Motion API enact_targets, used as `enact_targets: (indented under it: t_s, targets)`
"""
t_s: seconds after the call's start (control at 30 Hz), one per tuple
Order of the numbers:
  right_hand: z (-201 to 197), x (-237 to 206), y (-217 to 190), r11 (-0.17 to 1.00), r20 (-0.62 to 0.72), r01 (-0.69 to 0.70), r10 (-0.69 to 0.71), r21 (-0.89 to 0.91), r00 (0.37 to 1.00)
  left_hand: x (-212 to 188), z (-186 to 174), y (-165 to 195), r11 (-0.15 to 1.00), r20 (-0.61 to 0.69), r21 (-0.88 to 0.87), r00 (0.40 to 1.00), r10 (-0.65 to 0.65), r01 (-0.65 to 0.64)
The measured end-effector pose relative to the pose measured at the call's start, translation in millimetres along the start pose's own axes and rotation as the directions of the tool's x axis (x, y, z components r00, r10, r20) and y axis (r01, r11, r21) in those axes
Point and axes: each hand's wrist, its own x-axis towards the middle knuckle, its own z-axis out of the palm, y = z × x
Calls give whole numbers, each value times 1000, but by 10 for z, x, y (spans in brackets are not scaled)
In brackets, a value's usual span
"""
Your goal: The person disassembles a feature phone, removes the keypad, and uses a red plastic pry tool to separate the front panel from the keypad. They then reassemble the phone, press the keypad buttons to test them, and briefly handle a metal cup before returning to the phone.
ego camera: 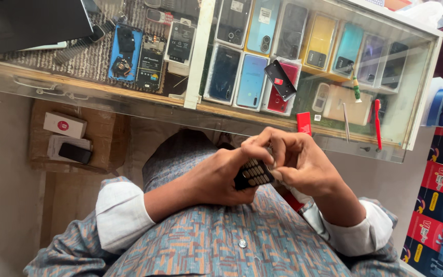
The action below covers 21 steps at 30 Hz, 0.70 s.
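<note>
— Nearest the lens: patterned blue-and-orange buttoned shirt [216, 241], white rolled cuffs, both forearms drawn in over the lap.

— And the small black keypad phone [253, 174]?

— Cradled in the left hand [220, 179], fingers curled shut around its lower body. Long axis slanting up and toward the right hand [293, 159], keypad facing up.

— Right hand's pose?

— Arched over the phone's upper end, fingers [262, 141] bent and pinched closed on that end, touching it. Both hands equally close; wrists angled inward, meeting at the phone.

— Beyond?

— Glass-topped display table [201, 110] with rows of coloured phone backs underneath, red pen [378, 123] lying on top, well apart from the hands.
</note>
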Motion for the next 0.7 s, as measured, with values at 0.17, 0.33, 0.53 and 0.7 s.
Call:
enact_targets:
  t_s: [0.17,0.33,0.53,0.7]
  targets:
    - [-167,-66,-104,998,24,59,-59,-16,998,154,140,39,995,-47,-86,998,-46,42]
    - [-295,-201,-18,918,-50,279,-304,-282,951,328,323,123,984,-192,-106,969,-159,140]
    - [-622,-190,138,949,-191,246,-284,-199,940,596,585,197,977,-286,-62,934,-212,203]
    - [-985,-178,80,959,-53,207,-221,-193,974,784,799,271,887,-272,122,875,-401,445]
